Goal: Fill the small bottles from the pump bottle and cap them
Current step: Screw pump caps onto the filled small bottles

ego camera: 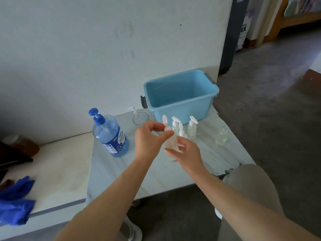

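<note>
Pump bottle (pixel 111 134): blue label (pixel 115 142) illegible.

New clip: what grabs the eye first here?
Mid-frame, the left hand pinches the neck of a small bottle while the right hand holds its body. A big blue pump bottle stands to their left, and a light blue bin sits behind.

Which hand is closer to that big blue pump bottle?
Left. The left hand is just right of the pump bottle; the right hand is farther right, past the small bottle both hold.
</note>
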